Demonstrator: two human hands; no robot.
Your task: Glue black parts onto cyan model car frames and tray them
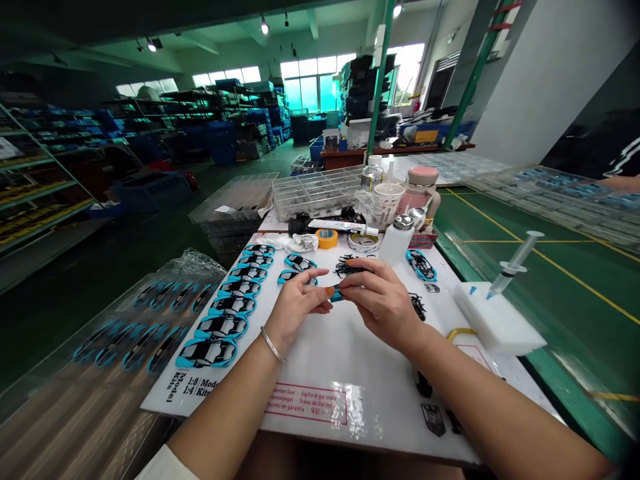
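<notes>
Between my two hands, above the middle of the white board (310, 357), is a small blue and black model car body (337, 293), mostly covered by fingers. My left hand (301, 299) pinches its left end between thumb and fingers. On the other end, the fingertips of my right hand (377, 297) press together; any smaller part in them is hidden. Just behind my right hand lies a pile of small black parts (350, 265). Similar blue and black car bodies (233, 305) stand in a column to the left, and two more (300, 262) lie behind my left hand.
A white foam block (500, 320) holds an upright syringe (520, 257) at right. Behind stand a white bottle (397, 239), orange tape roll (327, 239), a cup (389, 200) and a clear compartment box (320, 190). Plastic trays with blue bodies (150, 320) lie left. Another person's arm (620, 183) shows far right.
</notes>
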